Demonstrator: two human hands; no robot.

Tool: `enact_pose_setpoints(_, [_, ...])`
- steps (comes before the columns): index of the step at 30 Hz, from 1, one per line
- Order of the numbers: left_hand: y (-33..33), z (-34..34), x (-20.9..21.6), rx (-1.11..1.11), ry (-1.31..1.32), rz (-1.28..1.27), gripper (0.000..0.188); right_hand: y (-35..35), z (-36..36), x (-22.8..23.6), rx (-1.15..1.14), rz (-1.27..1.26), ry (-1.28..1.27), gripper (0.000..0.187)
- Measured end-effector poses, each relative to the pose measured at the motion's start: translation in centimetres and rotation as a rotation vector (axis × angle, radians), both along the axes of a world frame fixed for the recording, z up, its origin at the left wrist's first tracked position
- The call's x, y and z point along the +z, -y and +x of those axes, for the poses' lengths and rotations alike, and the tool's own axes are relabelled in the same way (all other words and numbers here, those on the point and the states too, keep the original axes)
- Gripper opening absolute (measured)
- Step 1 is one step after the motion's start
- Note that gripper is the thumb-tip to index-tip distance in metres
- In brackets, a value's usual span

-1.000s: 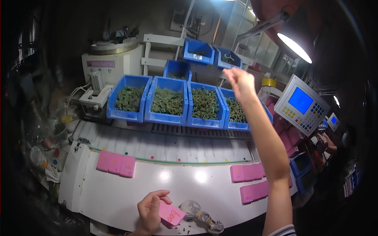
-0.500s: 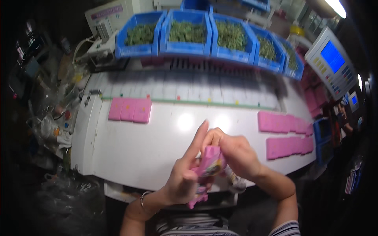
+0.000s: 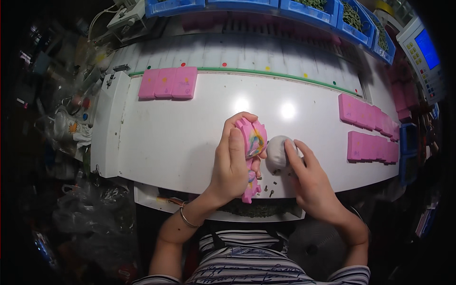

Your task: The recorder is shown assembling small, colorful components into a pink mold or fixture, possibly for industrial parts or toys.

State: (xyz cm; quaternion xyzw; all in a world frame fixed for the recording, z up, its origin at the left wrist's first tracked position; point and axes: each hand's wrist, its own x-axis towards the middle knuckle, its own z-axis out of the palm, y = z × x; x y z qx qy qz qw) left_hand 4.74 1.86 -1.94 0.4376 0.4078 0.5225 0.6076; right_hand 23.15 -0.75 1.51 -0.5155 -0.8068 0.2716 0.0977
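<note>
My left hand (image 3: 231,166) is closed around a pink soft-looking mould (image 3: 256,135), held tilted above the white table. Its rounded upper part has a hollow stained yellow and blue, and a narrower piece with notched edges hangs below. My left fingers pass behind it and are partly hidden. To its right, my right hand (image 3: 311,178) has its fingers curved over the side of a white rounded lump (image 3: 278,151), whose material I cannot make out. Several small dark pieces (image 3: 271,193) lie on the table between my hands.
Three pink blocks (image 3: 167,83) stand together at the far left; two rows of pink blocks (image 3: 370,146) lie at the right. Blue bins (image 3: 308,15) of green pieces line the back. A keypad device (image 3: 422,52) stands back right. An open drawer (image 3: 256,209) sits under the front edge.
My view has tilted down, so the table sits higher. My right hand has left the pink mould and moved right, onto the white lump. The left hand still holds the mould.
</note>
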Motion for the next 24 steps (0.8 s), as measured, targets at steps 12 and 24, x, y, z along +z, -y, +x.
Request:
enact_pose_setpoints(12, [-0.8,0.6,-0.1,0.136,-0.112,0.007,0.034,-1.0,-2.2,0.6,-0.085,0.286,-0.351,0.069])
enact_pose_setpoints(24, [-0.6,0.6,0.9,0.077,-0.031,-0.1,0.037,-0.6,-2.7,0.5,-0.18,0.346,-0.398,0.068])
